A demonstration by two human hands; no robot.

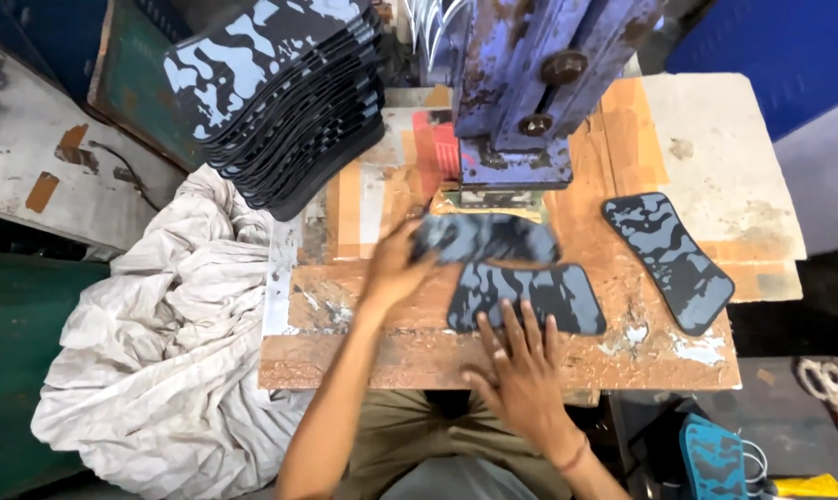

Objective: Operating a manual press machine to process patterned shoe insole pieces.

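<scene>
**Camouflage pads at the press**

Camouflage pad (484,238), blurred in the head view, is gripped at its left end by the left hand (396,268), whose fingers are closed round it. It lies just in front of the foot of the blue press (530,83), on the worn brown tabletop (363,356).

A second camouflage pad (539,294) lies flat on the tabletop just nearer the person, partly overlapped at its upper edge by the gripped one. The right hand (521,370) rests on the near edge of this second pad with fingers spread and flat, pressing down rather than grasping anything. A band shows at that wrist.

A third pad (678,259) lies on its own to the right, angled on the tabletop and well apart from both hands.

At the upper left a tall stack of pads (280,93) in the same blue-grey and black pattern leans at the tabletop's far corner. Beside the tabletop on the left, a crumpled pale cloth (159,343) is heaped. At the lower right, on a dark surface, lie a pair of scissors (831,384) and another patterned piece in teal (713,458), beside a yellow object whose kind I cannot tell.
</scene>
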